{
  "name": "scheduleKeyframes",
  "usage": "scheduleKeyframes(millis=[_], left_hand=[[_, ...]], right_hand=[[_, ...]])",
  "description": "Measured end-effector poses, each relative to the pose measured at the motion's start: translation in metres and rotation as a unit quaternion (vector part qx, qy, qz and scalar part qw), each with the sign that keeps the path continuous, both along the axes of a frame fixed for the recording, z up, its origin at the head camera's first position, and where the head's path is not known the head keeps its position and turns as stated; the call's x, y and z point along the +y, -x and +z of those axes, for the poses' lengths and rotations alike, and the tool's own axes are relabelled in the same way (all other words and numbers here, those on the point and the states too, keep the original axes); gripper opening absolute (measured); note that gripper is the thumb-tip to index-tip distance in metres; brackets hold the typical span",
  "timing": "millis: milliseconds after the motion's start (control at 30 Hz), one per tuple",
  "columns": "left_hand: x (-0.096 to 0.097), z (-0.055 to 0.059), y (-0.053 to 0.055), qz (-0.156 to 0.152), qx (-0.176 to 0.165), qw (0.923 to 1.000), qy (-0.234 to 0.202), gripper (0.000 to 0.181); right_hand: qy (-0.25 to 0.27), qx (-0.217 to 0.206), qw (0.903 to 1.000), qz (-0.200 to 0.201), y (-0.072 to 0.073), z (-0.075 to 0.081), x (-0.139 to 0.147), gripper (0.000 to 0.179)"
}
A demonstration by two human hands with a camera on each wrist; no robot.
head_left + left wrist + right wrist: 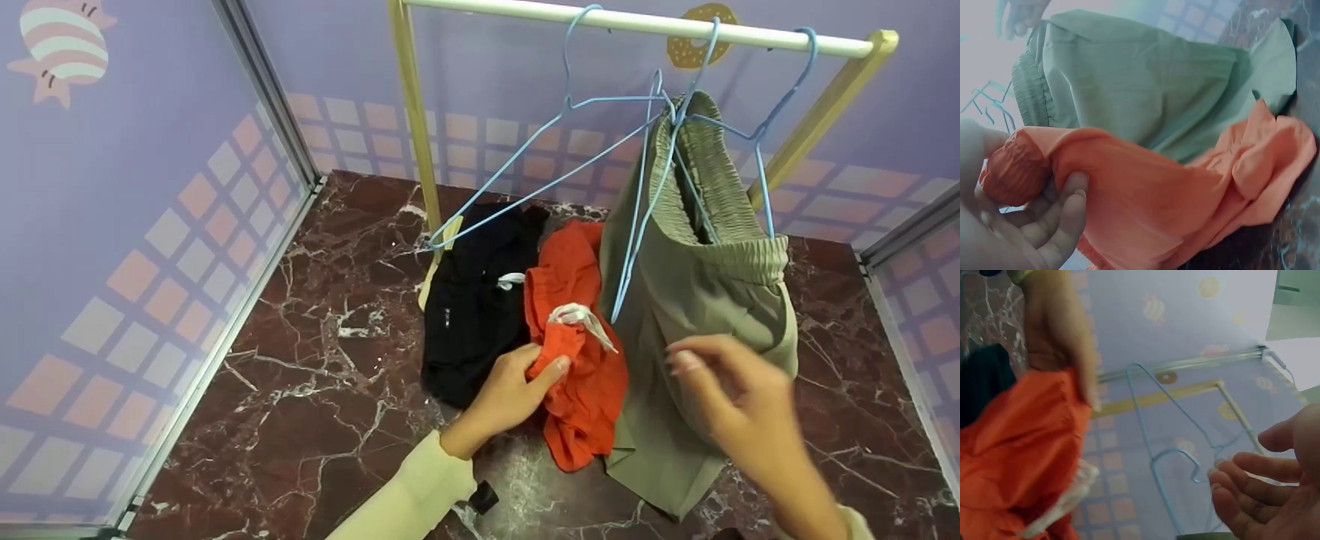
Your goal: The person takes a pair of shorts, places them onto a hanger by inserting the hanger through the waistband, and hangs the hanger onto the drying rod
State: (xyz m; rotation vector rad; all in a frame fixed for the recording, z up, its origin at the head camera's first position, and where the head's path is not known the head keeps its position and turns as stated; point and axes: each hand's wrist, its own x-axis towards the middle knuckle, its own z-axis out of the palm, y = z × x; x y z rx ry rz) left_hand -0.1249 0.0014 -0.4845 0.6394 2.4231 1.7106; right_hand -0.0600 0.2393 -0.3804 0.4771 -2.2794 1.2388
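Observation:
My left hand [510,386] grips the gathered waistband of the orange-red shorts [574,262], thumb on the near side and fingers behind. A white drawstring [574,315] hangs from the waistband, and in the left wrist view the orange cloth [1129,191] droops away from the hand. My right hand [750,412] is in the air before the olive trousers [675,322]; in the right wrist view its fingers [1258,489] are loosely bent with nothing held. The trousers hang by their elastic waist from a blue hanger on the right.
A white rail [495,9] on wooden posts carries several blue hangers, one bare hanger [517,157] reaching left. Black shorts [472,307] with a white drawstring lie left of the orange-red ones. Purple panels [150,150] enclose the dark marbled floor [300,420].

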Motion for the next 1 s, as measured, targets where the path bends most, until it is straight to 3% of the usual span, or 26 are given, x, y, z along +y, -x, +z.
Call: scheduleKeyframes(millis=[100, 200, 333, 467, 567, 800, 1000], left_hand=[[0.004, 0.003, -0.002, -0.002, -0.018, 0.9997, -0.014, 0.029], [0.008, 0.007, -0.005, -0.004, -0.039, 0.9986, -0.034, 0.033], [0.014, 0.011, -0.009, -0.014, -0.068, 0.9949, -0.073, 0.03], [0.021, 0.014, -0.015, -0.047, -0.087, 0.9906, -0.094, 0.02], [0.024, 0.015, -0.019, -0.078, -0.082, 0.9905, -0.078, 0.023], [0.028, 0.014, -0.023, -0.155, -0.039, 0.9871, 0.006, 0.051], [0.03, 0.012, -0.026, -0.183, 0.014, 0.9801, 0.077, 0.052]], right_hand=[[-0.028, -0.043, 0.9986, 0.008, 0.002, -0.014, -0.007, 0.022], [-0.037, -0.115, 0.9926, 0.011, 0.004, -0.028, -0.015, 0.017], [-0.029, -0.221, 0.9749, 0.005, 0.009, -0.041, -0.024, 0.015], [-0.024, -0.283, 0.9588, -0.002, 0.014, -0.05, -0.029, 0.029], [-0.025, -0.296, 0.9547, -0.011, 0.017, -0.055, -0.03, 0.035], [-0.026, -0.3, 0.9531, -0.035, 0.022, -0.06, -0.03, 0.041], [-0.043, -0.298, 0.9518, -0.058, 0.027, -0.064, -0.03, 0.05]])
